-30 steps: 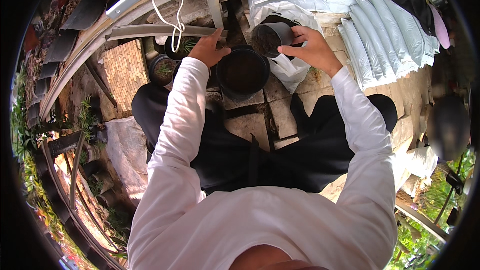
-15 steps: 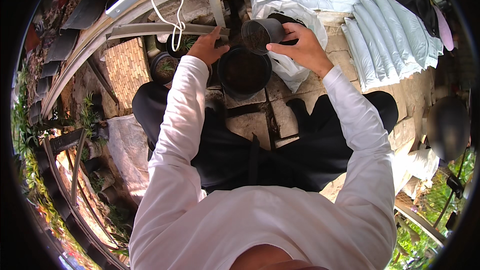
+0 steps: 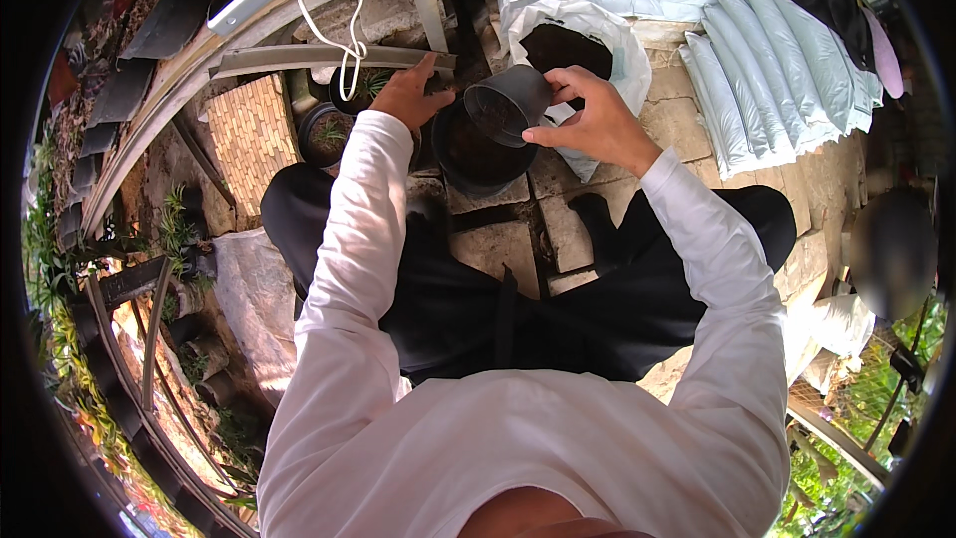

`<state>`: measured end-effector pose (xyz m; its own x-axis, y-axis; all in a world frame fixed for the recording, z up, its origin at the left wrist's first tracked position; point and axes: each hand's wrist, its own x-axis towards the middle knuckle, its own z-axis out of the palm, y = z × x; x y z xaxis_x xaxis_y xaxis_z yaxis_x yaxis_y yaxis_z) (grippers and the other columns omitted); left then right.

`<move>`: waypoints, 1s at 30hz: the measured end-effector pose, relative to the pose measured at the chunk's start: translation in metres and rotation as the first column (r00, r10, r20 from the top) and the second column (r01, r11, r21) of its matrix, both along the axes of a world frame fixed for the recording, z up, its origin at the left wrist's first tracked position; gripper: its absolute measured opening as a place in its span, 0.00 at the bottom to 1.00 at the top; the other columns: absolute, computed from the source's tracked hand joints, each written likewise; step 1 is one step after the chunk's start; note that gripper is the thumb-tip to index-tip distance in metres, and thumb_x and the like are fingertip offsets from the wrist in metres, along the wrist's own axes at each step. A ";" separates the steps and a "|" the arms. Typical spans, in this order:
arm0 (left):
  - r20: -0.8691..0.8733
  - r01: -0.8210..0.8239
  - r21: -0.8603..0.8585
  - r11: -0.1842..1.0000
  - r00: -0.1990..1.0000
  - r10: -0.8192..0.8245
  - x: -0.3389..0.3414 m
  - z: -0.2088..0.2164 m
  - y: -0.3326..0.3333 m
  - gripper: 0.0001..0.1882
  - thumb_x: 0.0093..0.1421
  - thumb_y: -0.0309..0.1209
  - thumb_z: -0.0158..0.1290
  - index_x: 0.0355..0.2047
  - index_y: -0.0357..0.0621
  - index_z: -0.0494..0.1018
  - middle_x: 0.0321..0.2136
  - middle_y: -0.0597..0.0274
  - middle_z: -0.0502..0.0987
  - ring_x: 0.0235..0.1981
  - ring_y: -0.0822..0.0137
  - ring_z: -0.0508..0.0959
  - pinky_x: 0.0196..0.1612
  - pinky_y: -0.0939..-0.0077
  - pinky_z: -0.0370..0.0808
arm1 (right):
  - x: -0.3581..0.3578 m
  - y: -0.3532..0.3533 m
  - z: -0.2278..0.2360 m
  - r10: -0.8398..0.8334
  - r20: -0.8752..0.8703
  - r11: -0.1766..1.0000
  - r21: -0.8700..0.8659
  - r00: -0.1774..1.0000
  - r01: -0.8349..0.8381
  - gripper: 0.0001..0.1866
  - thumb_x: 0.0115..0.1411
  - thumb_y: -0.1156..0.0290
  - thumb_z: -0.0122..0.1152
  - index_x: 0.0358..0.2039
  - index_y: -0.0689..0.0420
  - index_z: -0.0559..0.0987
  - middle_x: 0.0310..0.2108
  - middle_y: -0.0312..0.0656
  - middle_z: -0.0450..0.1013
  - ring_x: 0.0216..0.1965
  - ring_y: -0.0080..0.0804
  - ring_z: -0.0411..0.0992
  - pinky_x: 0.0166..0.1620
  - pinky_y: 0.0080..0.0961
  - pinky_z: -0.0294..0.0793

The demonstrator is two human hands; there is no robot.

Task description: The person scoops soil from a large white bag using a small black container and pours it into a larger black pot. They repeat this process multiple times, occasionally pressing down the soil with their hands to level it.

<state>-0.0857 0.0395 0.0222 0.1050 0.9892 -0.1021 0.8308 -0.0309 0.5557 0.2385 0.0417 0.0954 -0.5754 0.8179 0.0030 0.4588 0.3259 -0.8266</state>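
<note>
A small dark plastic pot (image 3: 536,92) is gripped by its side in my right hand (image 3: 596,120). It is tipped over the larger black pot (image 3: 488,187), with its mouth facing left and down. Some dark soil clings inside the small pot. Soil also lies in the larger pot, partly hidden below the small one. My left hand (image 3: 406,95) hovers beside the larger pot's left rim, fingers apart and holding nothing. Just beyond my right hand stands an open white sack (image 3: 629,50) of dark soil.
Potted seedlings (image 3: 327,135) sit left of the larger pot, near a metal bar (image 3: 329,60) and a looped white cable (image 3: 357,25). A woven bamboo panel (image 3: 251,139) lies farther left. Filled pale bags (image 3: 742,80) are stacked at the far right. Paving blocks (image 3: 498,254) cover the ground.
My right hand has brought the small pot left and nearer, tilting it further over the larger pot. The sack's soil is now more exposed. My left hand has hardly moved.
</note>
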 end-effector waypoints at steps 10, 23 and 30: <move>-0.029 0.009 -0.006 1.000 1.000 -0.009 0.002 -0.002 -0.001 0.49 0.60 0.48 0.67 0.74 0.40 0.58 0.58 0.35 0.77 0.63 0.39 0.74 0.66 0.52 0.71 | 0.015 0.005 -0.003 0.006 0.063 0.990 0.138 0.998 -0.015 0.41 0.48 0.66 0.84 0.60 0.62 0.74 0.54 0.42 0.70 0.52 0.34 0.76 0.37 0.24 0.86; -0.026 0.003 -0.027 1.000 1.000 -0.004 -0.004 0.000 -0.006 0.52 0.58 0.51 0.67 0.74 0.39 0.57 0.59 0.34 0.76 0.63 0.39 0.74 0.67 0.54 0.70 | 0.016 0.006 -0.022 0.048 0.211 0.981 0.172 0.976 -0.086 0.40 0.47 0.62 0.83 0.59 0.61 0.73 0.52 0.41 0.70 0.51 0.35 0.75 0.39 0.26 0.83; -0.011 -0.002 -0.047 0.999 1.000 0.002 -0.004 0.004 -0.007 0.52 0.58 0.51 0.67 0.74 0.39 0.57 0.59 0.34 0.76 0.64 0.39 0.73 0.67 0.53 0.70 | -0.006 0.001 -0.016 0.125 0.185 0.973 0.170 0.975 -0.157 0.39 0.47 0.61 0.83 0.58 0.60 0.74 0.52 0.41 0.70 0.52 0.36 0.75 0.40 0.28 0.84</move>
